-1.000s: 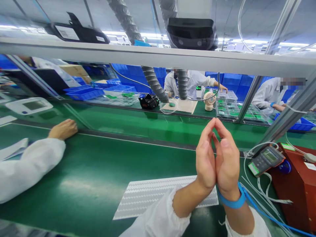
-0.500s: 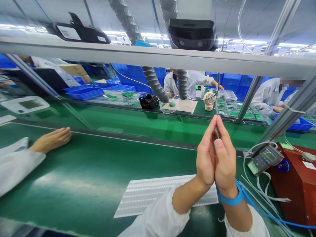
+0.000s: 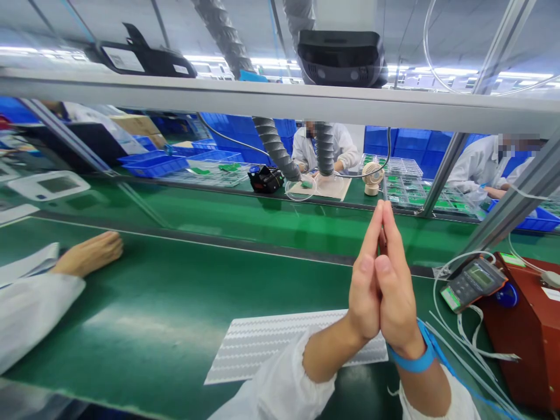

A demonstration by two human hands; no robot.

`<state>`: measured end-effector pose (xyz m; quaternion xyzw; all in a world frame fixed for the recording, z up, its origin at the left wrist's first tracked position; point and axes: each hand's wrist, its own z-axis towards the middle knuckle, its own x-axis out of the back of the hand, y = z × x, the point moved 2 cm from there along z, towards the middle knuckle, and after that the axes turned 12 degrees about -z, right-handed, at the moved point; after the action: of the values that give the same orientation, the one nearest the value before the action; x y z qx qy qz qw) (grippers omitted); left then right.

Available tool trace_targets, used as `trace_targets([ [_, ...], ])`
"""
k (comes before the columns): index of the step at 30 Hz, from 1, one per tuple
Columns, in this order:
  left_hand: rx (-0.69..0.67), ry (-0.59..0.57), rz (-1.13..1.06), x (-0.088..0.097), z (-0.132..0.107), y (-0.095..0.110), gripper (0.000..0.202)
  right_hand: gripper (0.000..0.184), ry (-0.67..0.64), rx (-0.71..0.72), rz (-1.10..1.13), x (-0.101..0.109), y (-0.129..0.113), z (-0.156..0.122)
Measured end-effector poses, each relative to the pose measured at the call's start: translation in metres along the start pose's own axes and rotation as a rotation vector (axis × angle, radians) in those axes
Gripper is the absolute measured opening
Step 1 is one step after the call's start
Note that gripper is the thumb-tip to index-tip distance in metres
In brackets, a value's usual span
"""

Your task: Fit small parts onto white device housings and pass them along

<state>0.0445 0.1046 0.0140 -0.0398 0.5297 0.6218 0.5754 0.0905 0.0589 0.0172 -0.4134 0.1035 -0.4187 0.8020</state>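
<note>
My left hand [image 3: 364, 286] and my right hand [image 3: 397, 291] stand upright, palm against palm, with the fingers stretched out and the tips touching. Nothing shows between them, though the inner palms are hidden. A blue wrist strap [image 3: 413, 357] circles my right wrist. Beneath my forearms, a white sheet with rows of grey wavy strips [image 3: 266, 344] lies on the green work surface [image 3: 144, 315].
A co-worker's hand [image 3: 90, 254] rests on the surface at the left. To my right are a handheld meter [image 3: 475, 283], loose tubes and a red-brown box [image 3: 525, 326]. A metal crossbar [image 3: 262, 99] spans above, and a small fan [image 3: 371, 178] stands beyond.
My hands have come slightly closer together, palms still facing. The co-worker's hand at left has curled and shifted slightly. Across the bench, a person's outstretched arm has drawn back.
</note>
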Motion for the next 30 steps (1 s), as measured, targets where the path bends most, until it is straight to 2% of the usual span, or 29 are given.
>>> trace_targets([
  [3, -0.010, -0.105, 0.032, -0.001, -0.005, 0.007, 0.063, 0.066, -0.003, 0.039, 0.009, 0.001, -0.006, -0.003],
  [12, -0.099, -0.278, 0.076, 0.002, -0.008, 0.015, 0.067, 0.066, -0.026, 0.141, 0.031, 0.002, -0.016, -0.008],
  [20, -0.189, -0.250, 0.140, -0.007, -0.008, 0.023, 0.064, 0.064, -0.007, 0.132, 0.085, 0.003, -0.022, -0.010],
  [26, -0.263, -0.216, 0.128, -0.009, -0.007, 0.026, 0.056, 0.063, 0.060, 0.095, 0.148, 0.000, -0.026, -0.013],
  [30, -0.320, -0.153, 0.140, -0.008, -0.008, 0.027, 0.050, 0.057, 0.112, 0.082, 0.178, -0.002, -0.026, -0.015],
])
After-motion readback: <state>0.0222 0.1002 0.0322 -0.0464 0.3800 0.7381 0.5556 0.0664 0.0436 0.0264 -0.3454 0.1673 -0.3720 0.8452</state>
